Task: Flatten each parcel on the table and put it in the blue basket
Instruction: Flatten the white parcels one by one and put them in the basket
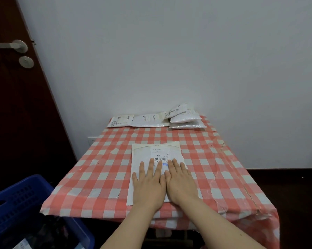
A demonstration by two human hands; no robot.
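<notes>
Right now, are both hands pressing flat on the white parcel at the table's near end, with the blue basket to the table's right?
Not quite: the blue basket stands to the left of the table, not its right, as the head view shows. The left hand and right hand do press flat on the white parcel at the near end.

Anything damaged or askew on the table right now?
The checked tablecloth is torn and peeling along its right edge and near-right corner. The parcels stacked at the far right lie tilted and uneven.
</notes>
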